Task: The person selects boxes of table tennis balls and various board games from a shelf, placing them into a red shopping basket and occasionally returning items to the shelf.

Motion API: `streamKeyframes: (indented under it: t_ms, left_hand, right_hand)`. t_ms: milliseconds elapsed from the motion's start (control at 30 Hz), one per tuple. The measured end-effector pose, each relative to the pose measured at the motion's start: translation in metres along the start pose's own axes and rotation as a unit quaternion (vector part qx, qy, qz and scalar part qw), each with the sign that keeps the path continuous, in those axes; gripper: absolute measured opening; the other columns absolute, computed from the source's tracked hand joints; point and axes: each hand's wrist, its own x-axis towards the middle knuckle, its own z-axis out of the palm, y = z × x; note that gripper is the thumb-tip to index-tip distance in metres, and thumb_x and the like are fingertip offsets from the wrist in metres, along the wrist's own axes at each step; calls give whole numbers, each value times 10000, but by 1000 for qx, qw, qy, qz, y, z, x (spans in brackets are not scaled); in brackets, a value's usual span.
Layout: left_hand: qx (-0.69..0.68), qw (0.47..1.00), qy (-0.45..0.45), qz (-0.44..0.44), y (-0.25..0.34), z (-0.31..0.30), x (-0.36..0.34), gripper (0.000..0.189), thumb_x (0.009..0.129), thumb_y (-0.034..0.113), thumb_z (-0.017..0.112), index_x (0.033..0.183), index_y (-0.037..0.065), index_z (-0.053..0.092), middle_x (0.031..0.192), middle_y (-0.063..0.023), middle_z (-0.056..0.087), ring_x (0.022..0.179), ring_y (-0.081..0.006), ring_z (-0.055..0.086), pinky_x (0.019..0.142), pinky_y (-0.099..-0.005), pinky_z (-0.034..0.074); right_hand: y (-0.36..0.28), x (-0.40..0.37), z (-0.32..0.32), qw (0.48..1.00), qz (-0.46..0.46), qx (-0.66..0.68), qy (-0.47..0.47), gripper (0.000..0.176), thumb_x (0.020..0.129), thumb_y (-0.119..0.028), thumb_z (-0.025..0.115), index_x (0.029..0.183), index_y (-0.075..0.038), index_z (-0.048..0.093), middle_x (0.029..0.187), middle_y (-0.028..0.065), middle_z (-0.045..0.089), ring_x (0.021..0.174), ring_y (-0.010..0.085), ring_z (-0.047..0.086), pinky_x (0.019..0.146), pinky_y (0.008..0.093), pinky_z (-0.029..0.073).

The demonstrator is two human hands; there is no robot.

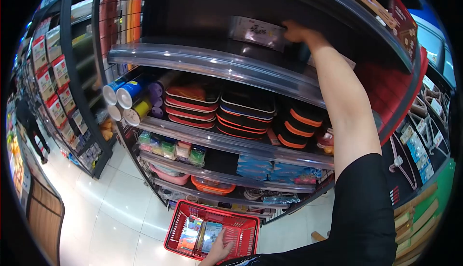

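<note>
White and flat, the packet [257, 32] lies on the upper shelf [207, 58] just left of your nearer, right hand [295, 31], long axis left to right, though I cannot tell whether that hand, or your left hand [220, 249] inside the red basket [170, 225], grips anything.

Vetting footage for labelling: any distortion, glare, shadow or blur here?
Head view: wide-angle curvature bows the upper shelf edge, and the corners are black; head view: glare streaks on that edge and the pale floor; head view: the upper shelf's back wall is dark; head view: the right hand and flat packet look soft, small print unreadable.
</note>
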Motion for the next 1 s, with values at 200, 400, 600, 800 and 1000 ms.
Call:
streamKeyframes:
  t_ms: [200,400,600,800,1000]
  left_hand:
    - [-8,1000,20,-13,-1,-9,11,773,872,275,659,1459,25,222,1284,-278,525,1009,-334,650,816,-386,526]
    - [-2,999,-4,-45,20,-11,15,792,864,284,663,1472,45,215,1302,-290,512,1033,-339,642,839,-386,517]
    - [15,995,60,80,-4,4,20,768,857,307,664,1453,20,274,1280,-302,531,1008,-363,648,835,-394,523]
    - [-40,999,-4,-13,39,-15,2,728,883,201,648,1469,88,232,1262,-257,541,1020,-317,644,823,-383,528]
    - [-74,997,-10,17,68,-26,1,690,891,151,642,1461,66,261,1259,-231,539,926,-239,636,791,-331,521]
  right_hand:
    - [-19,0,1,993,-6,-111,31,565,859,-280,585,1345,-9,492,1385,229,480,1289,345,463,1078,396,373]
    - [-48,-31,-18,998,50,-21,-24,529,857,-390,641,1258,-50,581,1271,202,581,1214,331,537,1041,420,404]
    - [-50,-34,-7,990,24,-132,-38,519,874,-412,612,1281,-94,569,1293,175,572,1199,337,547,1021,447,419]
    - [-64,-119,-49,977,10,-110,180,490,914,-440,556,1282,-117,572,1186,189,627,1110,356,594,941,454,476]
    - [-89,-262,-106,936,-45,16,349,303,873,-259,624,1046,-10,630,1015,198,686,893,355,676,786,397,536]
